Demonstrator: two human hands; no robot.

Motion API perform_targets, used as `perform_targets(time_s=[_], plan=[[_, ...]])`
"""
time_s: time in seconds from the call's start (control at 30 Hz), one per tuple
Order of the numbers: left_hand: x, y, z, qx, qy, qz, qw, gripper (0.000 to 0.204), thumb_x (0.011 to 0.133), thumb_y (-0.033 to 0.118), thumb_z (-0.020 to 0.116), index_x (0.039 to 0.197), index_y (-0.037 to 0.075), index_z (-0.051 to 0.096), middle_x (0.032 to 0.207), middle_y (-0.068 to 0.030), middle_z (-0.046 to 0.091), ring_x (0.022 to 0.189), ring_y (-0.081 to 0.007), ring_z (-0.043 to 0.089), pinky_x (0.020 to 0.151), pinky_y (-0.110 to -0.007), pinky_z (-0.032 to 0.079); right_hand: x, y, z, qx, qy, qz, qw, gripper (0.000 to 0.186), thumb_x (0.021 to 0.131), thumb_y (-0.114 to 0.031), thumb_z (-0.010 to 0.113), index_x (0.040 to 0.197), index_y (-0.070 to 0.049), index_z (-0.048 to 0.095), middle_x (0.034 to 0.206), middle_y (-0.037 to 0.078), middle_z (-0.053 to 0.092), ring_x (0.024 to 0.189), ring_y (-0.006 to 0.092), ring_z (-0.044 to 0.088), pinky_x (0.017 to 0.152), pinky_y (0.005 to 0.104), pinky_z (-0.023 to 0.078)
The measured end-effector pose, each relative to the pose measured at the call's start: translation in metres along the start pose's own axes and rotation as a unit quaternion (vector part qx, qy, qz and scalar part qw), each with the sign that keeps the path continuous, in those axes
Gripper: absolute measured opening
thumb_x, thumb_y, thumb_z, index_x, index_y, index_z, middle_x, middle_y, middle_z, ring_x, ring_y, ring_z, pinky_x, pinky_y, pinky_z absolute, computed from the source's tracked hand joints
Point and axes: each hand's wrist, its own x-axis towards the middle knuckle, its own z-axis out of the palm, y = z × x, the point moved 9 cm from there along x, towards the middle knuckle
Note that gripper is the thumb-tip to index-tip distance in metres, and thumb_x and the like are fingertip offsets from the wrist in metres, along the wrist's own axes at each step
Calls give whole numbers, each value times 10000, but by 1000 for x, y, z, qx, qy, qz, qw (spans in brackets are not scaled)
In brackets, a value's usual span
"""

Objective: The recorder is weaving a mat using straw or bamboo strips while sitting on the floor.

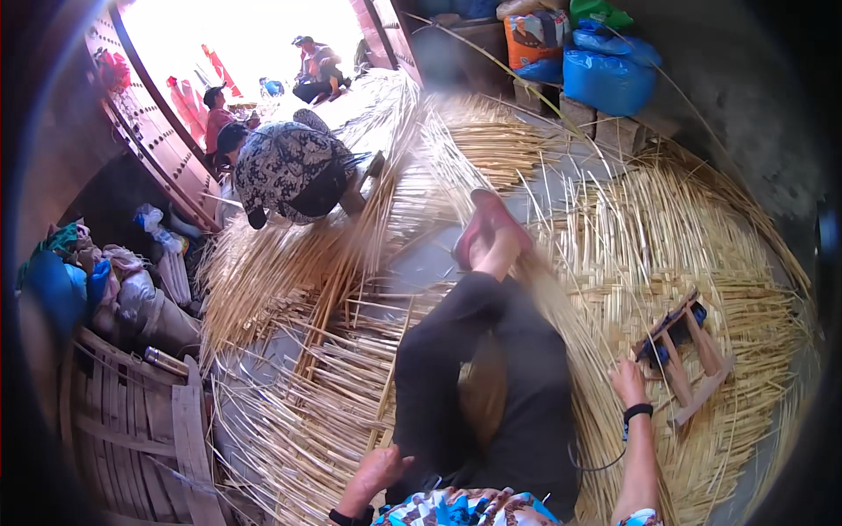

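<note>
I sit on split reeds point(307, 399), legs in dark trousers point(535, 386) stretched out, one foot in a red slipper point(479, 219). My left hand point(382, 466) is closed beside my left thigh; what it holds, if anything, is hidden. My right hand point(628, 383) is curled among pale reed strips at my right, just left of a small tipped wooden stool point(697, 368) with dark material on it; I cannot make out what its fingers grip. A woven reed mat point(649, 237) spreads under and beyond the stool.
A person in a patterned top point(289, 171) crouches ahead-left among reeds; other people point(320, 74) sit in the bright doorway. Piled sacks point(149, 307) and a slatted wooden frame point(140, 430) line the left. Blue bags point(605, 79) on blocks stand at the back right.
</note>
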Motion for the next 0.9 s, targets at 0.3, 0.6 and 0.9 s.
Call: perform_targets(time_s=[0.3, 0.6, 0.9], plan=[[20, 34, -21, 26, -31, 0, 999, 437, 871, 412, 547, 838, -23, 528, 714, -268, 605, 731, -436, 607, 644, -501, 484, 32, -15, 12, 40, -14, -12, 999, 239, 702, -207, 710, 741, 5, 605, 737, 204, 622, 705, 368, 601, 649, 444, 466], [-19, 62, -33, -47, -62, -67, 995, 465, 900, 449, 501, 890, -13, 557, 768, -228, 631, 782, -398, 617, 679, -465, 484, 32, 6, 14, 145, 42, 25, 988, 155, 780, -91, 611, 725, 12, 508, 711, 198, 582, 695, 376, 576, 627, 439, 430], [-50, 56, -19, -164, 44, -77, 982, 333, 872, 337, 579, 925, 10, 603, 811, -209, 620, 773, -339, 615, 655, -423, 468, 35, -44, 0, 345, -26, 1, 938, 165, 886, -133, 533, 756, -32, 522, 540, 2, 477, 458, 71, 435, 431, 251, 339]])
